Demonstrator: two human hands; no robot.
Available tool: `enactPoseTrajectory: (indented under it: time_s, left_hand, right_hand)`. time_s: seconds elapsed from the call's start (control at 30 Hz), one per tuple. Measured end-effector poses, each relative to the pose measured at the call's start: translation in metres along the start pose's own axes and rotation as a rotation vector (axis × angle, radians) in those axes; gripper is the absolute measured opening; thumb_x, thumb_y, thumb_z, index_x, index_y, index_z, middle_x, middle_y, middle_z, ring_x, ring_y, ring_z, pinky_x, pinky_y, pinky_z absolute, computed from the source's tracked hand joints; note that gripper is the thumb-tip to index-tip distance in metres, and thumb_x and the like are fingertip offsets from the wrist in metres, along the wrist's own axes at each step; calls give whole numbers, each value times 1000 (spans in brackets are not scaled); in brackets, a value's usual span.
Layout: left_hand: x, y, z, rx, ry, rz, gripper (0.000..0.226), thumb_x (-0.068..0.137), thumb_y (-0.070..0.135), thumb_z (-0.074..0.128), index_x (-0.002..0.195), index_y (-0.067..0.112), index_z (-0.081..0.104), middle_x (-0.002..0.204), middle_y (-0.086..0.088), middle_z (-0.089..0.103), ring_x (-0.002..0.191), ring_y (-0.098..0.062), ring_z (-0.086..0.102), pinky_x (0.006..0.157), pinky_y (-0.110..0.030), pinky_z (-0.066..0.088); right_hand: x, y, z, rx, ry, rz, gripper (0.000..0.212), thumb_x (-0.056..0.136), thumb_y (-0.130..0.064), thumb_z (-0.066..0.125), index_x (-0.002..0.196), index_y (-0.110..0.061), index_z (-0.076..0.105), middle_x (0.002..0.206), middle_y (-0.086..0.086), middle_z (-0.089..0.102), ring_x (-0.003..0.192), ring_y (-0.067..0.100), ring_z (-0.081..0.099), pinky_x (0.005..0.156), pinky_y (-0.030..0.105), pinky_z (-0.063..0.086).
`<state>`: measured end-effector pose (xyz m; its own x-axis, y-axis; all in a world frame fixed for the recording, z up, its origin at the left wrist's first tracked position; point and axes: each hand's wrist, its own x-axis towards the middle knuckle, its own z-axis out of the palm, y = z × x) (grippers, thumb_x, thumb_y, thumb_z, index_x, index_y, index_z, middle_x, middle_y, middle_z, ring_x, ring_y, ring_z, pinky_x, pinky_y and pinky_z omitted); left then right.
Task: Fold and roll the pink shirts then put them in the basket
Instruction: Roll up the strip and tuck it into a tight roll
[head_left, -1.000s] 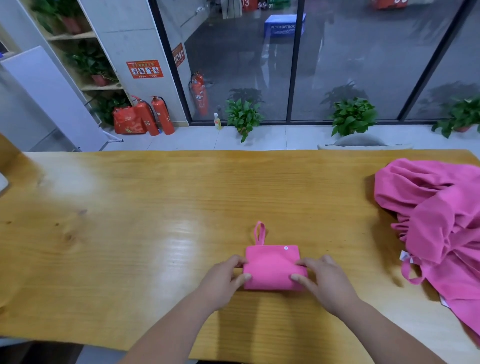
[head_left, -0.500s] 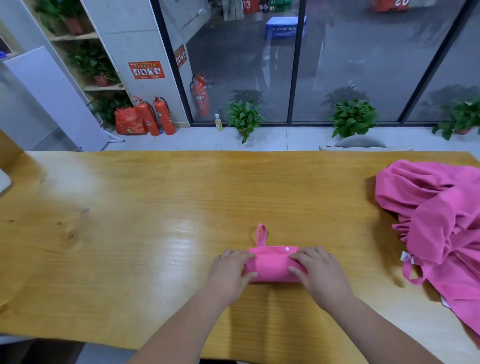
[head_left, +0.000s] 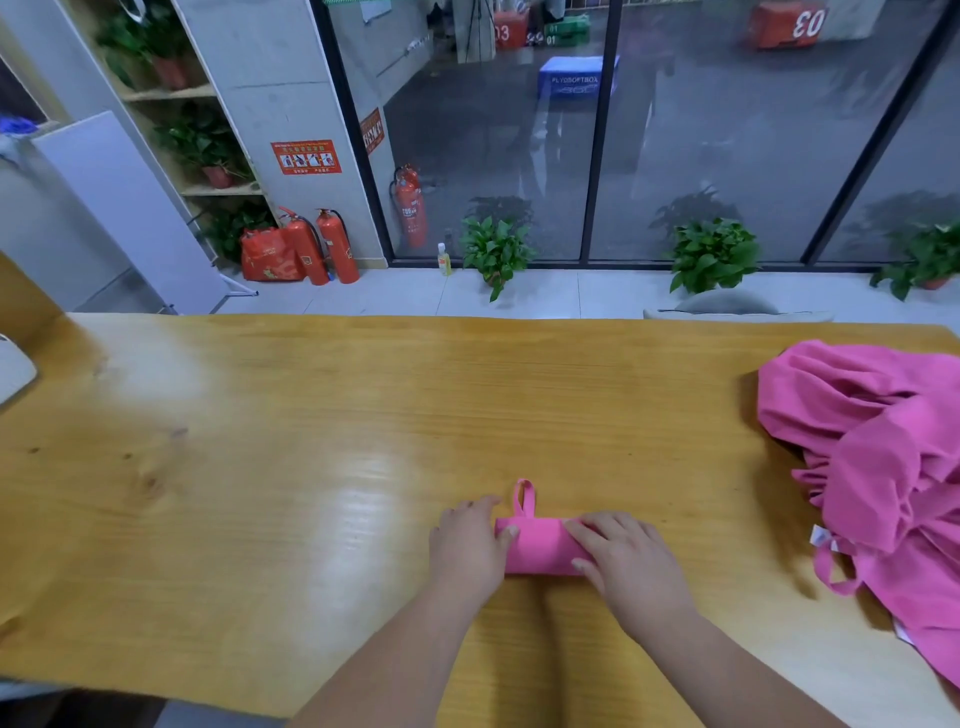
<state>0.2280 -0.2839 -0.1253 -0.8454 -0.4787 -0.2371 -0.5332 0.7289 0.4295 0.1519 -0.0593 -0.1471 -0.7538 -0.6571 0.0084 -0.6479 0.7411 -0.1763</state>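
Forearms come in bare from the near edge of the long, glossy yellow wooden table (head_left: 260, 493). Both hands meet on the small rolled pink fabric shirt (head_left: 540, 545), which lies crosswise on the table just in front of the person. The left hand (head_left: 467, 545) grasps the roll's left end, with the thumb on the cloth and the fingers curved past the far side. The right hand (head_left: 628, 566) grasps the right end, its fingers bent over the top and its thumb at the near edge. A thin pink fabric loop (head_left: 523, 499) sticks out from the roll's far side and lies flat on the wood.

Well apart to the right, a loose heap of crumpled pink shirts (head_left: 883, 467) covers the table's right end, with a small white tag (head_left: 821, 535) showing on its near-left edge.

Past the far table edge the rounded top of a grey chair back (head_left: 727, 304) shows. Beyond it, three green potted plants (head_left: 711, 254) stand on the pale tiled floor along a dark-framed glass wall (head_left: 597, 156). Red fire extinguishers (head_left: 335, 244) stand to the left by a grey pillar.
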Motion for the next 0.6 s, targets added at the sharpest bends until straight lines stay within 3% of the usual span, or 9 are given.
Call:
enactPoseTrajectory:
  time_s: [0.17,0.3,0.37,0.47,0.6]
  left_hand:
    - [-12,-6,17,-192,75,-187,72,92,65,63,150,27,44,135,0,57,119,-22,63,96,-42,56]
    - [-21,-7,26,-372,-5,-321,76,86,72,62,140,20,47,113,0,71,100,-23,72,91,-42,59]
    - [-24,-2,28,-448,-29,-324,76,84,73,63,135,19,53,110,2,73,95,-21,75,91,-42,59]
    - [-23,11,26,-498,-58,-293,63,91,59,70,137,18,58,117,-1,73,106,-22,71,96,-39,56]
    - [-22,19,16,-459,-98,-190,55,91,45,74,138,19,61,119,-3,73,109,-24,70,91,-34,54]
  right_hand:
    - [13,-11,-20,-20,-92,78,51,97,-62,58,146,-46,53,128,-19,58,121,16,53,97,36,44]
    - [9,-20,-23,19,-128,144,58,93,-71,57,143,-43,58,115,-14,56,114,16,54,92,35,50]
    - [4,-25,-19,74,-132,160,57,91,-73,57,138,-42,62,109,-14,54,111,15,56,88,33,52]
    - [-7,-33,-12,194,-152,160,53,92,-71,58,135,-41,64,105,-15,52,107,12,61,80,30,49]
    - [-20,-42,-2,302,-186,119,50,93,-62,59,137,-39,63,102,-16,51,99,12,63,80,31,46]
